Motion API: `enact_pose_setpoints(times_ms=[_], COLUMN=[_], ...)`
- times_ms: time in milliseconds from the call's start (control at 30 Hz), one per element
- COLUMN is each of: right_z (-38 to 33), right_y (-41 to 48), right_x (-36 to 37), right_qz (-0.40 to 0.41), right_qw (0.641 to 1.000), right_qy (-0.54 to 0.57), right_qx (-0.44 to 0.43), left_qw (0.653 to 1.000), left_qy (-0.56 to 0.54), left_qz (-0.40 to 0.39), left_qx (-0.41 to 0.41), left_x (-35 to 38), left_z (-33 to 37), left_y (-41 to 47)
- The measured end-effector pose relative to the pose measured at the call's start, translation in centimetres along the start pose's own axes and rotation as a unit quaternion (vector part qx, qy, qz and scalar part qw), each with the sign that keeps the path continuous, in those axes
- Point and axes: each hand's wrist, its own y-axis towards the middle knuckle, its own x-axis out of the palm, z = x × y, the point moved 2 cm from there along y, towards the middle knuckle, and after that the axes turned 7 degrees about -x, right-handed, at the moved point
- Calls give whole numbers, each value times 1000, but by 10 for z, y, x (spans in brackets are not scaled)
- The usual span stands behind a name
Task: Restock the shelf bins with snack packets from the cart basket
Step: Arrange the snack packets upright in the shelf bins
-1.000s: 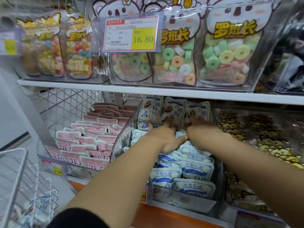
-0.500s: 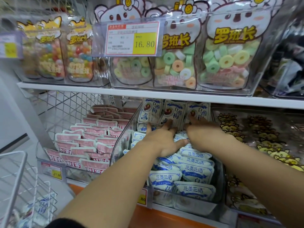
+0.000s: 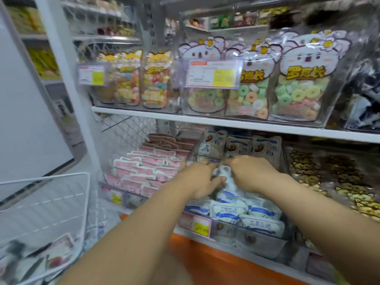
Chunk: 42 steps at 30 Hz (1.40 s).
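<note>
A clear shelf bin (image 3: 257, 241) on the lower shelf holds blue-and-white snack packets (image 3: 228, 210) lying flat, with three more upright at its back (image 3: 238, 147). Both of my hands are inside this bin, close together. My left hand (image 3: 197, 177) and my right hand (image 3: 250, 173) have their fingers curled down onto a bunched packet (image 3: 224, 177) between them. The fingertips are blurred and partly hidden. The white wire cart basket (image 3: 86, 202) stands at the lower left with several packets (image 3: 57, 254) in it.
A bin of pink packets (image 3: 148, 169) lies left of the middle bin and a bin of yellow cartoon packets (image 3: 329, 177) right of it. The white upper shelf (image 3: 226, 124) carries large candy bags (image 3: 300, 93). An orange base (image 3: 216, 262) runs below.
Both hands drew back from the upright packets at the bin's rear to its middle, and their fingers curled onto a packet. The view swung, showing more of the upper shelves.
</note>
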Motion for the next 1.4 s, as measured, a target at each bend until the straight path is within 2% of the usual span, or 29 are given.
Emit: enact_pose_setpoints(times_ms=[200,300,433,633,767,867,1000,1133,1400], right_z=[-110,-170,-243,-325,-368,-389,-408,-418,-412], right_y=[20,35,52,76,102,116,121,120,136], right_x=[-21,-25,-33,-30,-4,24,51,67,86], right_qz=[96,118,102,24,-108,-205,-269,-285,-249], right_qw=[981,958,929,900,896,891,851,808,828], right_qy=[97,153,196,200,100,-2,-198,-323,-351], right_qx=[-141,-211,-296,-386,-420,-406,-405,-402,-360], left_qw=[995,989,976,947,930,920,918,921,923], left_qy=[-35,-77,-61,-59,-45,-67,-97,-89,-84], left_qz=[95,115,128,75,51,27,22,20,-9], left_qx=[-5,-59,-168,-307,-361,-386,-383,-380,-376], left_x=[-22,-35,-42,-38,-28,-10,0,0,-1], left_z=[-92,-147,-221,-299,-321,-327,-324,-322,-312], left_y=[-92,-141,-206,-276,-295,-297,-290,-290,-290])
